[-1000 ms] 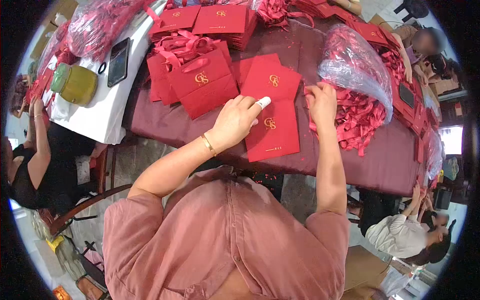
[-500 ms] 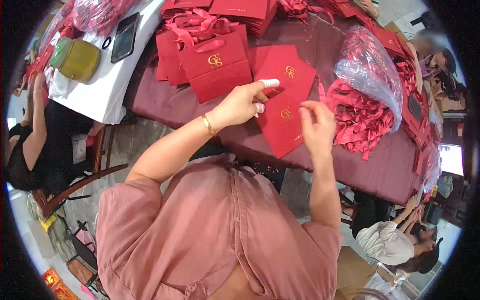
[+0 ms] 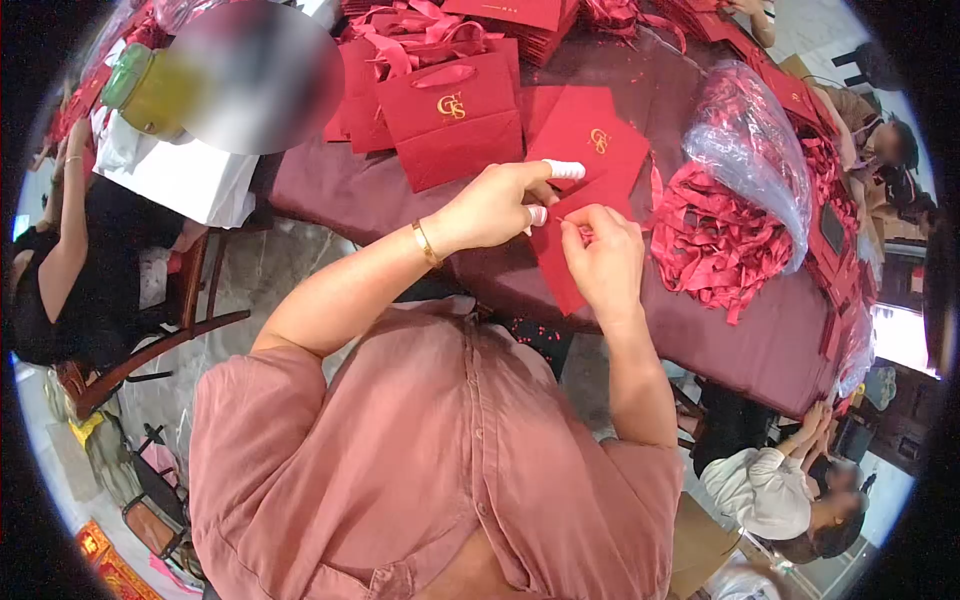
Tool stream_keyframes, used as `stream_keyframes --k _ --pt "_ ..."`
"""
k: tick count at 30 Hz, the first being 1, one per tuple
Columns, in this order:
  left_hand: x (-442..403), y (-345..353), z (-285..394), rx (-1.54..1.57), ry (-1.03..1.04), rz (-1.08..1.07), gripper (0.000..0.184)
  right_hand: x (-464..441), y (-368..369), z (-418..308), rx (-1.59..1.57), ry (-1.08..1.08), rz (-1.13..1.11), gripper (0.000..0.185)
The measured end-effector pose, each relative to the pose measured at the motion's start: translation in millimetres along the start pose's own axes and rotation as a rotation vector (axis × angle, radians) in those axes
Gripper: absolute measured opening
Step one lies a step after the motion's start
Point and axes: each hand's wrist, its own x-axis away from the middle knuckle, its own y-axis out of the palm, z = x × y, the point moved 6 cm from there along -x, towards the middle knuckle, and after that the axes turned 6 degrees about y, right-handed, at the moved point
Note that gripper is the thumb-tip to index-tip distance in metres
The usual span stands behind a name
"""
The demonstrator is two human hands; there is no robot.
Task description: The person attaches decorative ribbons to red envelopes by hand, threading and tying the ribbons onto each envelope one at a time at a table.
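Observation:
My left hand point(image 3: 500, 207), with white covers on two fingers, grips the upper edge of a flat red paper bag point(image 3: 556, 268). Against that edge, close to the left fingertips, my right hand point(image 3: 608, 258) is pinched closed; a bit of red shows between its fingers, too small to name. Beneath and behind lies another flat red bag point(image 3: 622, 160) with a gold logo. A red bag with a ribbon handle point(image 3: 450, 135) leans just beyond my left hand. Right of my right hand, red ribbons point(image 3: 710, 245) spill from a clear plastic bag point(image 3: 750, 130).
A dark red cloth covers the table point(image 3: 690, 318). Stacked red bags point(image 3: 525, 35) stand at the back. A green-lidded jar point(image 3: 150, 90) is on a white surface at left. A wooden chair point(image 3: 190, 330) and other people are at both sides.
My right hand has moved left and down to the bag's edge beside my left fingers, covering the nearer bag's logo. My left hand keeps its grip. The view has shifted slightly.

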Motion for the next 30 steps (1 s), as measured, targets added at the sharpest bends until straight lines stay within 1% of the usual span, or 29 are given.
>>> stream_keyframes --k 4,6,10,12,13,15,16,18,19,20,21,22,23,24,26,27,28,29,30 --pt "1.7 1.0 1.8 0.023 -0.020 0.004 0.064 -1.8 -1.6 -2.3 0.008 0.013 -0.024 0.010" --pt "1.7 1.3 5.7 -0.063 0.070 0.022 0.060 -1.9 -2.3 -8.1 0.099 -0.022 -0.034 0.010" --pt "4.0 4.9 10.2 -0.049 0.036 0.003 0.059 -2.4 -1.4 -10.7 0.184 -0.052 -0.056 0.010" --pt "5.4 7.0 14.8 -0.131 0.146 0.036 0.058 -2.5 -0.1 -10.5 0.217 -0.031 -0.043 0.010" --pt "4.9 8.9 13.9 -0.130 0.145 0.037 0.058 -2.5 -0.3 -14.2 0.218 -0.031 -0.044 0.010" --pt "4.0 12.0 12.3 -0.039 0.132 0.047 0.056 -2.2 -0.3 -26.3 0.402 -0.052 -0.026 0.010" --pt "4.8 12.0 13.3 -0.039 0.132 0.045 0.056 -1.5 2.1 -27.5 0.402 -0.050 -0.026 0.010" --pt "4.9 9.6 13.2 -0.041 0.062 0.069 0.055 -1.3 2.3 -25.9 0.387 -0.050 0.037 0.011" --pt "5.7 7.7 13.3 -0.070 0.070 0.078 0.054 -1.7 3.3 -22.1 0.394 -0.043 0.043 0.011" --pt "7.2 5.7 13.0 -0.098 0.077 0.087 0.054 -2.2 5.9 -11.3 0.183 0.062 -0.018 0.012" --pt "8.3 5.7 13.0 -0.040 0.029 0.066 0.055 -0.9 8.6 -2.7 -0.030 0.165 -0.080 0.014" --pt "9.3 4.6 11.9 -0.009 0.017 0.075 0.055 0.1 9.9 -0.3 -0.058 0.249 -0.171 0.023" --pt "9.4 2.8 10.6 0.020 0.006 0.085 0.055 1.6 8.9 1.0 -0.055 0.254 -0.167 0.023" --pt "8.1 0.7 1.2 -0.013 -0.019 0.108 0.054 2.6 3.4 -4.5 -0.026 0.144 -0.085 0.028" --pt "7.1 -7.1 1.7 -0.264 0.239 0.221 0.051 6.6 -10.5 -17.0 0.088 -0.070 0.097 0.039" --pt "8.2 -13.0 8.5 -0.405 0.203 0.222 0.045 7.9 -18.6 -17.4 0.069 -0.067 0.160 0.038" --pt "8.9 -21.4 15.6 -0.378 0.260 0.325 0.044 9.4 -24.6 -17.4 0.044 -0.068 0.220 0.037" --pt "8.3 -28.6 24.6 -0.360 0.315 0.433 0.044 12.1 -24.2 -8.2 -0.085 0.001 0.252 0.034" --pt "5.4 -36.5 41.9 0.102 0.235 0.545 0.043 14.6 -18.9 2.6 -0.310 0.073 0.264 0.028"
